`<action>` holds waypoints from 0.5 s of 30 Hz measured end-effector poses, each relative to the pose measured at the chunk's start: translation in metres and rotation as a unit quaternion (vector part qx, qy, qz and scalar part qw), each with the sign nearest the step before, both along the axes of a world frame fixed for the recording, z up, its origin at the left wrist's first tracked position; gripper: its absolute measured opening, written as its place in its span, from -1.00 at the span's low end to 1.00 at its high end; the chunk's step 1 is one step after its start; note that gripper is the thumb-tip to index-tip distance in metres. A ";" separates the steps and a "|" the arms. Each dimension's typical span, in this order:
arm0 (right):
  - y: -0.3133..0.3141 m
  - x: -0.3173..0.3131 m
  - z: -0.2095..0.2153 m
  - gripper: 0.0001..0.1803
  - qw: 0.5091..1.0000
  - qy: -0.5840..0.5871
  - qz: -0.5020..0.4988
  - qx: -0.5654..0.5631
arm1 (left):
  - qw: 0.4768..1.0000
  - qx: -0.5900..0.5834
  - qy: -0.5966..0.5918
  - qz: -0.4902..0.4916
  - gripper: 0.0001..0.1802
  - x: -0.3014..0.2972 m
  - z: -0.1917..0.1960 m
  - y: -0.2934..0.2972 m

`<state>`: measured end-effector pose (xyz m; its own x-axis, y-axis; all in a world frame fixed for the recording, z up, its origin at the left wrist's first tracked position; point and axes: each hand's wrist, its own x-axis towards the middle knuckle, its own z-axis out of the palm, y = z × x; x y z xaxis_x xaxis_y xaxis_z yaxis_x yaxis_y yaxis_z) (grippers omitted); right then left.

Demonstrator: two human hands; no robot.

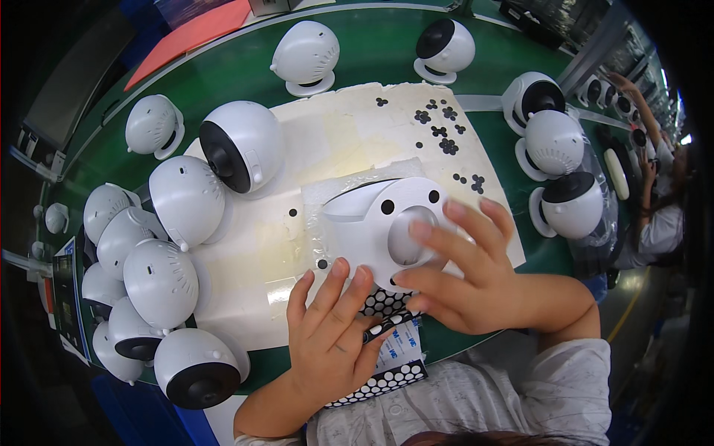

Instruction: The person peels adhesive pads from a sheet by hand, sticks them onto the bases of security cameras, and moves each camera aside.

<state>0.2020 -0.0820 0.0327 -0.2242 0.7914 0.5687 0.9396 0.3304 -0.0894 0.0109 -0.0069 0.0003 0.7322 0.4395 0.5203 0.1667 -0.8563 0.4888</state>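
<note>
A white rounded camera [355, 239] lies on a piece of bubble wrap, its flat base with a round recess facing up. Black round pads [387, 207] sit on that base. My left hand [327, 338] is closed on a folded sheet of round adhesive pads [390, 375], black with white dots, at the near side of the camera. Over the base, my right hand [468, 271] has its fingers spread and partly blurred. One of its fingertips is at a black pad on the near edge of the base.
Several white cameras [161, 282] crowd the left side; others stand at the back [306, 56] and right [571, 202]. Loose black pads [448, 146] dot the cream mat [357, 119] on the green table. Another person [662, 223] is at far right.
</note>
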 end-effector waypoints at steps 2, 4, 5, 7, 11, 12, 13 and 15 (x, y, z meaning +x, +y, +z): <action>-0.007 0.001 -0.002 -0.78 1.000 -0.021 -0.012 0.010 | 1.000 -0.010 -0.008 0.005 -0.81 0.001 0.000 0.000; -0.010 0.002 -0.004 -0.73 0.999 -0.042 -0.026 0.021 | 1.000 -0.013 -0.010 0.004 -0.81 0.001 -0.001 0.000; -0.011 0.002 -0.006 -0.71 0.999 0.028 -0.016 0.016 | 1.000 -0.018 -0.012 0.003 -0.81 0.002 -0.001 0.000; -0.013 0.002 -0.010 -0.69 0.995 0.099 -0.008 0.014 | 1.000 -0.019 -0.010 0.003 -0.81 0.002 0.000 0.000; -0.013 -0.001 -0.018 -0.79 0.990 0.123 0.051 0.042 | 1.000 -0.013 -0.017 0.009 -0.80 0.003 -0.002 0.000; -0.012 -0.002 -0.019 -0.82 0.991 0.107 0.059 0.045 | 1.000 -0.011 -0.015 0.007 -0.80 0.003 -0.003 0.000; -0.012 -0.003 -0.017 -0.82 0.992 0.107 0.056 0.047 | 1.000 -0.010 -0.022 0.006 -0.81 0.004 -0.005 0.000; -0.011 -0.005 -0.011 -0.87 0.977 0.207 0.033 -0.036 | 1.000 -0.009 -0.029 0.001 -0.81 0.005 -0.007 0.000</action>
<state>0.1968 -0.0934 0.0215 -0.0388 0.8240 0.5652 0.7950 0.3681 -0.4822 0.0164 -0.0072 -0.0068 0.7005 0.4507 0.5533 0.1394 -0.8468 0.5133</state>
